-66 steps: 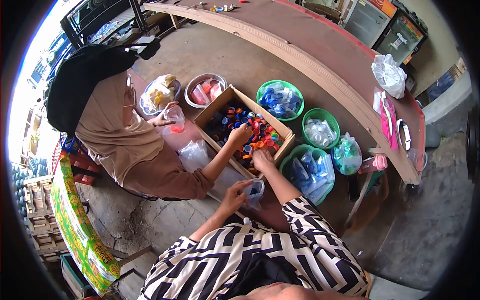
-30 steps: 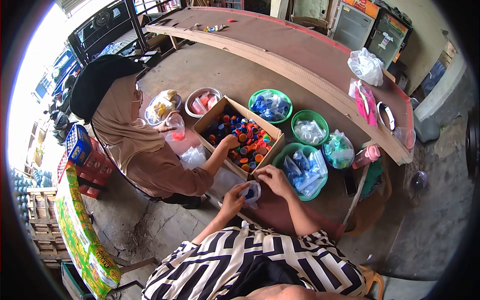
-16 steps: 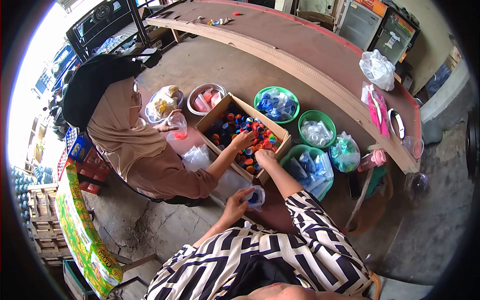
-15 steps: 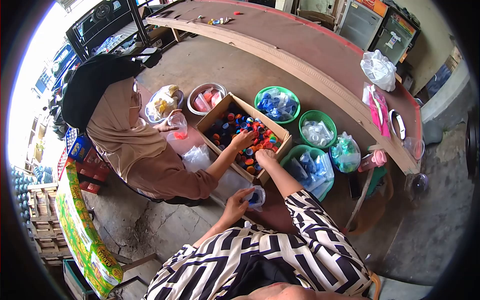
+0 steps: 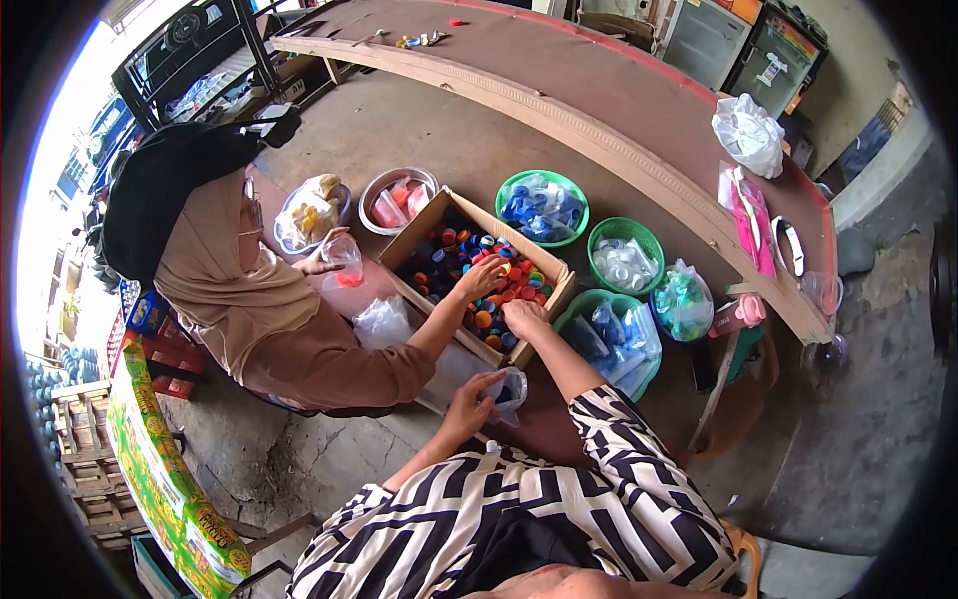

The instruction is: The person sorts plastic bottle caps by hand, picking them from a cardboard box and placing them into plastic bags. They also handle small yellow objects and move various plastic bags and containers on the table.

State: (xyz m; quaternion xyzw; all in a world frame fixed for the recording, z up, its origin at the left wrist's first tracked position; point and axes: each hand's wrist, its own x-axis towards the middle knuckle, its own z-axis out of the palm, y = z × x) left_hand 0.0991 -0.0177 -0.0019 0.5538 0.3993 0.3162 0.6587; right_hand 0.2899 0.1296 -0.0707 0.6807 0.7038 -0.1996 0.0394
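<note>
A cardboard box (image 5: 407,243) full of loose bottle caps (image 5: 486,321) in red, orange, blue and black stands in front of me. My right hand (image 5: 525,315) reaches over its near right edge, fingers curled down among the caps; whatever they pinch is hidden. My left hand (image 5: 466,407) is closed on the rim of a clear plastic bag (image 5: 512,394), which stands open beside the box with something dark blue inside. A co-worker's hand (image 5: 483,277) is also in the caps, left of mine, and their other hand (image 5: 321,258) holds a clear bag with red caps (image 5: 349,277).
Green baskets (image 5: 544,239) with bagged caps stand behind and right of the box. A metal bowl (image 5: 363,212) and a basin (image 5: 282,240) stand at the back left. Empty-looking clear bags (image 5: 383,323) lie near the co-worker. A wooden rail (image 5: 559,110) crosses behind.
The whole view has shifted slightly. My right hand stays at the caps, its fingers a little changed. The bag at my left hand shows more of its opening. The co-worker's hand has moved slightly over the caps.
</note>
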